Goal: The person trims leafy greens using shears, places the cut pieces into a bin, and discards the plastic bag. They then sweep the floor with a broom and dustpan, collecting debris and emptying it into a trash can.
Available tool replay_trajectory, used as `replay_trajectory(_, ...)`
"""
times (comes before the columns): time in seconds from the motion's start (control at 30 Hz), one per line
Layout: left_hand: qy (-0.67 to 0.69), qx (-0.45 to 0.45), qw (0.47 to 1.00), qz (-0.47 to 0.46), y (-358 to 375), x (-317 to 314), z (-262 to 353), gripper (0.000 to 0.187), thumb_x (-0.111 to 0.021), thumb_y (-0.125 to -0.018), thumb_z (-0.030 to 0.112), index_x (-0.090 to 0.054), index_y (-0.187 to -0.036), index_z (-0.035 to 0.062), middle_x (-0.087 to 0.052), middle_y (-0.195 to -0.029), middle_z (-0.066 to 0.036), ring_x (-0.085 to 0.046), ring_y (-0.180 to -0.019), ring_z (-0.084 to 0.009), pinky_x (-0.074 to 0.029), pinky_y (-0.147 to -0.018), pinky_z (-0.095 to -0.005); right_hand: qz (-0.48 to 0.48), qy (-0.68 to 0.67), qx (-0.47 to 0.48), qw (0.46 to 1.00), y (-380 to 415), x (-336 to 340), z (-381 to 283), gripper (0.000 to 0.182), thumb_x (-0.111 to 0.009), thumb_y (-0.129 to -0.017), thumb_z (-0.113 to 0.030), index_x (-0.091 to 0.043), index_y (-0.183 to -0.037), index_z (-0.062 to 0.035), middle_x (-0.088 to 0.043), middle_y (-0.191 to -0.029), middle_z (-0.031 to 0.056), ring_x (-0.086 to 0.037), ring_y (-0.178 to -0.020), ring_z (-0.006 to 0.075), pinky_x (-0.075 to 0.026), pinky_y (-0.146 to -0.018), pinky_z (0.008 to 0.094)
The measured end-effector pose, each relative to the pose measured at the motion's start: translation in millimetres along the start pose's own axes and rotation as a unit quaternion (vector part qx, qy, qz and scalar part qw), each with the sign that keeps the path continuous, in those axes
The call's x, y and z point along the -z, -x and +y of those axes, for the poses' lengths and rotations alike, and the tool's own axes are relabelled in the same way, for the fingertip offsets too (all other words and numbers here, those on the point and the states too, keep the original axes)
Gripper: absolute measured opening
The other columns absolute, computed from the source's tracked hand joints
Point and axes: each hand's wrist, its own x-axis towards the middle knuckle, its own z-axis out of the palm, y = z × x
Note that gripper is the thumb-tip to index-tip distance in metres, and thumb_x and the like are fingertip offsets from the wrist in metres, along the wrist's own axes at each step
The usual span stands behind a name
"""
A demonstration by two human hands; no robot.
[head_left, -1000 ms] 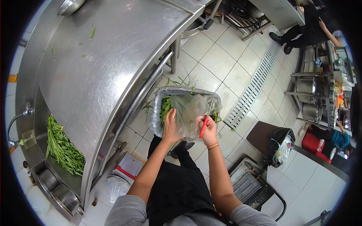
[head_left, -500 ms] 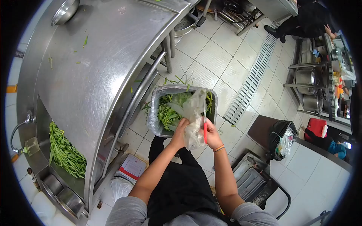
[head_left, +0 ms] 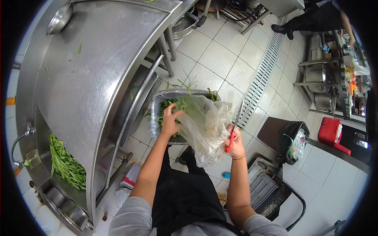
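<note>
A clear plastic bag [head_left: 204, 133] is spread between my hands, partly over a lined bin [head_left: 154, 118] of green leafy trimmings [head_left: 167, 105]. My left hand [head_left: 170, 121] has its thumb and curled fingers at the bag's left edge, over the bin; some fingertips are blurred. On the other side, my right hand [head_left: 237, 144] is closed around red-handled scissors [head_left: 229, 143] and gathered plastic. The narrow blade points up and away from me, past the bag's right side. The bag's folds hide part of the bin's contents.
A steel counter [head_left: 98, 51] curves along the left, with a pile of long green leaves [head_left: 66, 163] in its recess. Right of me stand a brown bin [head_left: 271, 133] and a black crate [head_left: 275, 192]. A floor drain [head_left: 260, 82] crosses the tiles; another person's leg [head_left: 305, 23] shows far right.
My hands have moved apart, the left going left and the right going right. The crumpled bag has opened out between them. The scissors have tilted with my right hand.
</note>
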Motion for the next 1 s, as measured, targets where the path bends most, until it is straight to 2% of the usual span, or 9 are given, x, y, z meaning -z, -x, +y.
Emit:
replay_trajectory(0.13, 0.132, 0.033, 0.990, -0.027, -4.4, -4.9, 15.9, 0.026, -0.067, -0.058, 0.006, -0.060, -0.084, 0.0048, -0.049, -0.086, -0.013, -0.047, -0.091, -0.0314, -0.039, -0.082, -0.0348, 0.021, 0.141, -0.001, 0.990, -7.2, 8.1, 17.1, 0.062, -0.048, -0.063, 0.012, -0.046, -0.122, -0.0064, -0.048, -0.078, -0.0040, -0.036, -0.060, 0.0030, -0.034, -0.054, 0.0166)
replay_trajectory(0.17, 0.156, 0.039, 0.986, -0.049, 2.0, -12.6, 8.4, 0.030, -0.067, -0.063, 0.008, -0.059, -0.092, 0.0046, -0.053, -0.087, -0.013, -0.050, -0.092, -0.0295, -0.039, -0.084, -0.0325, -0.031, 0.154, -0.001, 0.988, -15.4, 3.1, 19.4, 0.076, -0.049, -0.063, 0.011, -0.030, -0.136, -0.0052, -0.037, -0.134, 0.0053, -0.048, -0.100, 0.0112, -0.039, -0.085, 0.0233)
replay_trajectory(0.47, 0.446, 0.221, 0.865, 0.063, 90.0, -55.7, -45.9, 0.041, -0.057, -0.081, 0.016, -0.046, -0.119, 0.0026, -0.052, -0.115, -0.012, -0.050, -0.107, -0.0236, -0.039, -0.092, -0.0358, -0.080, 0.116, -0.007, 0.990, -34.3, -66.1, 66.4, 0.038, -0.060, -0.078, 0.002, -0.049, -0.114, -0.0016, -0.056, -0.091, 0.0000, -0.050, -0.078, 0.0049, -0.043, -0.071, 0.0209)
replay_trajectory(0.6, 0.267, 0.135, 0.953, 0.040, 60.4, -3.3, -1.0, 0.044, -0.058, -0.081, 0.016, -0.044, -0.120, 0.0026, -0.051, -0.116, -0.012, -0.049, -0.108, -0.0226, -0.039, -0.092, -0.0347, -0.047, 0.013, 0.002, 0.999, -41.6, -64.3, 98.9, 0.036, -0.058, -0.079, 0.002, -0.049, -0.114, -0.0016, -0.057, -0.092, 0.0007, -0.049, -0.080, 0.0041, -0.043, -0.071, 0.0204)
replay_trajectory(0.67, 0.316, 0.136, 0.939, -0.010, 55.0, -10.8, -24.5, 0.046, -0.032, -0.094, 0.036, -0.037, -0.129, 0.0069, -0.047, -0.122, -0.010, -0.046, -0.110, -0.0235, -0.038, -0.095, -0.0372, -0.031, 0.004, -0.002, 1.000, -46.1, -63.1, 96.9, 0.036, -0.057, -0.080, 0.002, -0.049, -0.115, -0.0019, -0.058, -0.094, 0.0007, -0.050, -0.081, 0.0041, -0.043, -0.072, 0.0203)
replay_trajectory(0.7, 0.569, 0.261, 0.780, 0.010, 53.9, -28.7, -83.2, 0.044, -0.046, -0.089, 0.026, -0.037, -0.127, 0.0059, -0.048, -0.120, -0.010, -0.048, -0.109, -0.0214, -0.038, -0.094, -0.0357, -0.017, -0.027, 0.021, 0.999, -46.0, -63.4, 81.6, 0.037, -0.056, -0.080, 0.004, -0.049, -0.116, -0.0019, -0.058, -0.096, 0.0009, -0.051, -0.082, 0.0044, -0.043, -0.072, 0.0202)
replay_trajectory(0.8, 0.331, 0.191, 0.922, -0.060, 0.4, 81.6, 135.3, 0.053, -0.060, -0.077, 0.011, -0.037, -0.125, 0.0048, -0.049, -0.118, -0.010, -0.048, -0.108, -0.0190, -0.039, -0.093, -0.0342, 0.039, -0.023, 0.004, 0.999, -35.6, -38.6, 61.4, 0.036, -0.054, -0.080, 0.007, -0.049, -0.115, -0.0010, -0.060, -0.098, 0.0013, -0.056, -0.085, 0.0085, -0.046, -0.076, 0.0238)
replay_trajectory(0.93, 0.446, 0.130, 0.885, 0.007, -1.9, 82.2, 139.9, 0.056, -0.064, -0.065, 0.001, -0.043, -0.117, 0.0016, -0.049, -0.113, -0.010, -0.048, -0.108, -0.0192, -0.038, -0.094, -0.0316, 0.025, -0.081, -0.010, 0.996, -25.1, -16.1, 37.8, 0.066, -0.050, -0.070, 0.015, -0.036, -0.131, -0.0040, -0.054, -0.111, 0.0015, -0.053, -0.089, 0.0063, -0.043, -0.077, 0.0204)
replay_trajectory(1.0, 0.269, 0.124, 0.955, 0.016, 1.1, 50.0, 111.7, 0.053, -0.066, -0.065, 0.003, -0.044, -0.113, 0.0011, -0.050, -0.111, -0.009, -0.049, -0.107, -0.0197, -0.039, -0.092, -0.0320, -0.052, -0.028, -0.019, 0.998, -16.2, -15.5, 33.1, 0.068, -0.053, -0.071, 0.012, -0.031, -0.134, -0.0042, -0.052, -0.118, 0.0020, -0.050, -0.099, 0.0083, -0.040, -0.085, 0.0227)
